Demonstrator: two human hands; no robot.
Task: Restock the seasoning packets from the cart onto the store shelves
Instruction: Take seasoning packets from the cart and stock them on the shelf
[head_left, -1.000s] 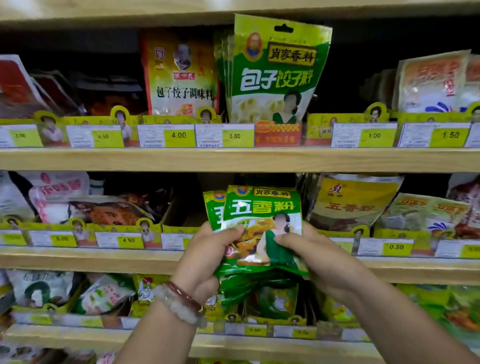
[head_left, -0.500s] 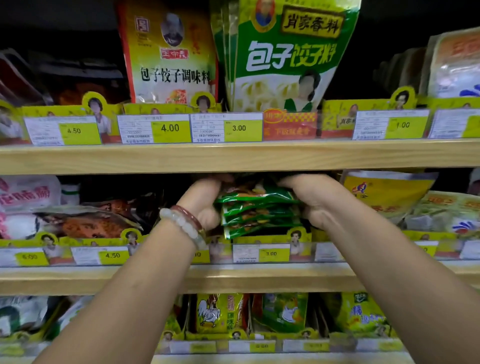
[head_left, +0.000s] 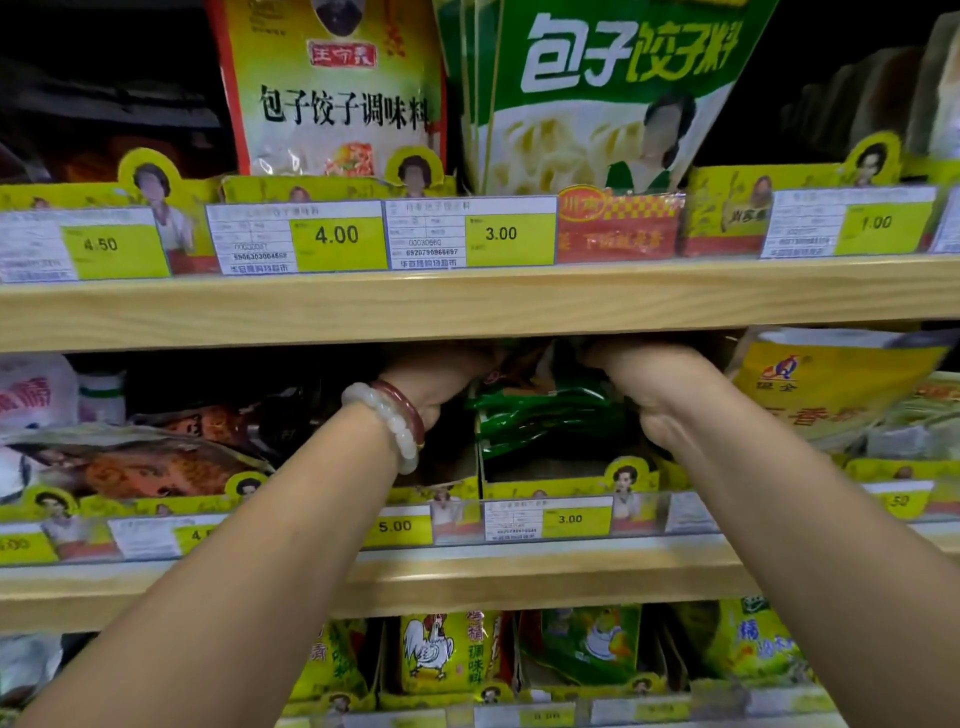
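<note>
Green seasoning packets (head_left: 540, 415), a stack gripped at each end by 2 hands, left (head_left: 441, 382) and right (head_left: 649, 389), sit behind the middle shelf (head_left: 519, 577) front edge; next, likely seating them and letting go.

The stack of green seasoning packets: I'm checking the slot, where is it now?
Stack of green seasoning packets: middle shelf, centre of the head view, between both hands, above the 3.00 yellow price tag.
</note>
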